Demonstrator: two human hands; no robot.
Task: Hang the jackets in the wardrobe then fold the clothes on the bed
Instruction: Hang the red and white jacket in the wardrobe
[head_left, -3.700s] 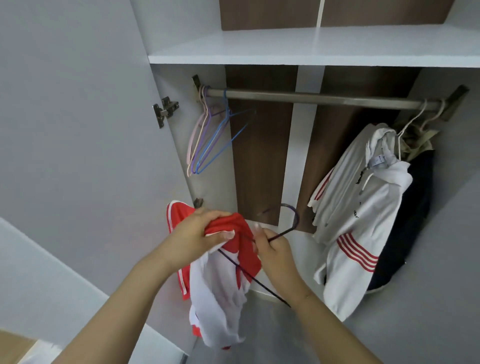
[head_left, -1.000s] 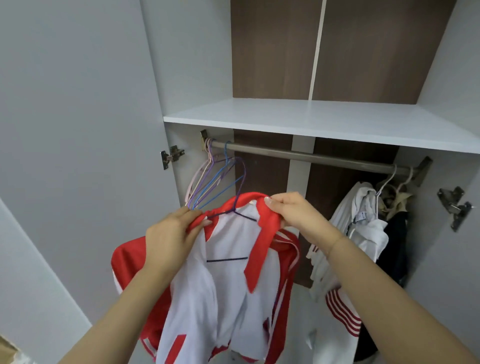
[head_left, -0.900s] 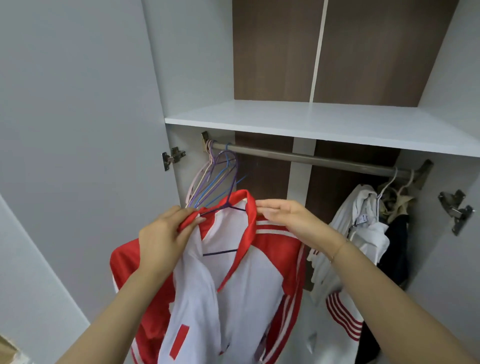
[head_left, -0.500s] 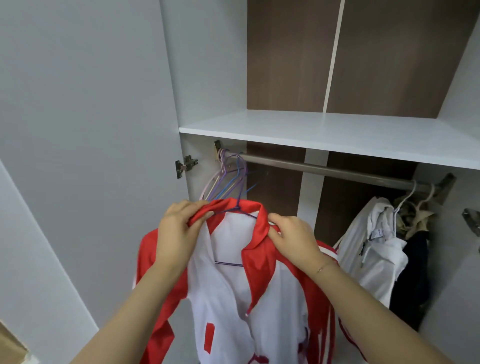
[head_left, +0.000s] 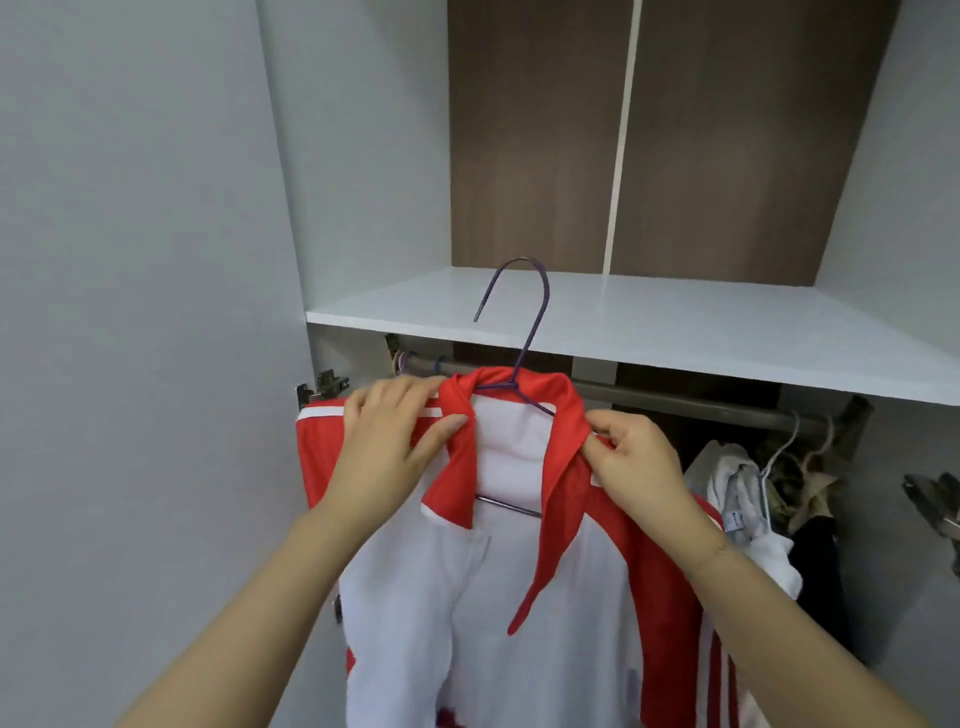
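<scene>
Both hands (head_left: 395, 447) on hangered jacket (head_left: 519, 597)

The red-and-white jacket (head_left: 519, 597) hung open-fronted on a purple wire hanger (head_left: 524, 332), its red collar turned up around the hanger's neck. The hook stood upright in front of the white wardrobe shelf (head_left: 675, 322), above the rail (head_left: 701, 408), not hooked on it.

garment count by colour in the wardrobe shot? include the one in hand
Red-and-white jacket, on the purple hanger, gripped at the collar by the left hand and right hand: 1
White garment on the rail: 1
Olive-tan garment: 1
Dark garment: 1
Total: 4
</scene>
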